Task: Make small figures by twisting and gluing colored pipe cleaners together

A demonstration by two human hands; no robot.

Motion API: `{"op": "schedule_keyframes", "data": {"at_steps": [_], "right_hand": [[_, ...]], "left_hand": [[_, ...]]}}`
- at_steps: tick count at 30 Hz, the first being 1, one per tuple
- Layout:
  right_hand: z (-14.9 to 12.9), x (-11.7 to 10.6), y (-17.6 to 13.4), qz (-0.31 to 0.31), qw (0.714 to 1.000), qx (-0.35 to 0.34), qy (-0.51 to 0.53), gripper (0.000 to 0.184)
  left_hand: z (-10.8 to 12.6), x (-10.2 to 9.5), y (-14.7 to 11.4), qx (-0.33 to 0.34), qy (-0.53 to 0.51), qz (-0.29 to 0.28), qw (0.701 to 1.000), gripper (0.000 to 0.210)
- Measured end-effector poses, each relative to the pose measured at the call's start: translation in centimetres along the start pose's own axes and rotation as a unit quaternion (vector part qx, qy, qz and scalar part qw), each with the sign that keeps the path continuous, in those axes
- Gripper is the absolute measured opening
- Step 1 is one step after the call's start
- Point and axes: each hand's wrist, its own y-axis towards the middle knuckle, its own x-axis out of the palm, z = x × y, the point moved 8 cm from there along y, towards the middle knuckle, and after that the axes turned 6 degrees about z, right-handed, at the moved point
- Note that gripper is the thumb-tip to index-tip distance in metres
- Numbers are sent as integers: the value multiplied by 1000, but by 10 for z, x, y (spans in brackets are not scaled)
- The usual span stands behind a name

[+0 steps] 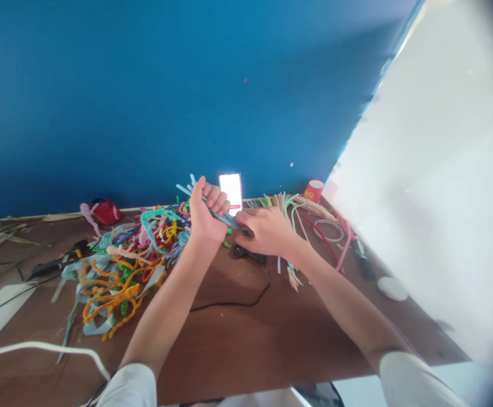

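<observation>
Left hand (210, 210) is clenched round the blue strips (229, 220) and right hand (268, 229) pinches their lower end, up over the table (229, 350) in front of the phone (230, 189), so imo a firm-not-crushing left grip plus small, gentle right-finger moves should stop the bundle splaying.

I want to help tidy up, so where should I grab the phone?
I'd probably pinch the phone by its long edges near the top, coming from above: it stands on end, its lit screen faces out, and the left hand and right hand crowd its lower part.
</observation>
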Motion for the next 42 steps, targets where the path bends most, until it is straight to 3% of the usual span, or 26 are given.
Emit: {"op": "schedule_keyframes", "data": {"at_steps": [4, 8, 14, 19, 22, 26, 31, 33, 37, 42], "right_hand": [[0, 0, 1, -19, 1000, 11, -13, 16], [-2, 3, 1, -39, 999, 2, -24, 25], [2, 14, 0, -67, 996, -3, -66, 16], [10, 21, 0, -87, 992, 19, -88, 18], [12, 22, 0, -91, 994, 34, -59, 25], [8, 17, 0, -69, 995, 30, 72, 35], [9, 6, 3, -42, 974, 52, 215, 34], [9, 3, 4, -45, 968, 50, 240, 33], [7, 1, 3, -61, 971, 33, 229, 34], [-2, 5, -2, -92, 987, 2, 129, 26]], "left_hand": [[10, 0, 0, 28, 9, -14, 999, 47], [5, 1, -2, 22, 11, -21, 999, 48], [-2, -6, 1, 2, 6, 15, 1000, 48], [9, -8, 2, 5, -30, 18, 999, 42], [20, -7, 0, 34, -14, 8, 999, 44], [25, -2, -3, 63, 9, -4, 998, 49], [4, 13, -9, -21, 61, -44, 997, 53], [0, 18, -14, -25, 78, -54, 995, 55], [-1, 26, -20, 14, 101, -70, 992, 58], [-4, 23, -19, 58, 130, -60, 988, 62]]}}
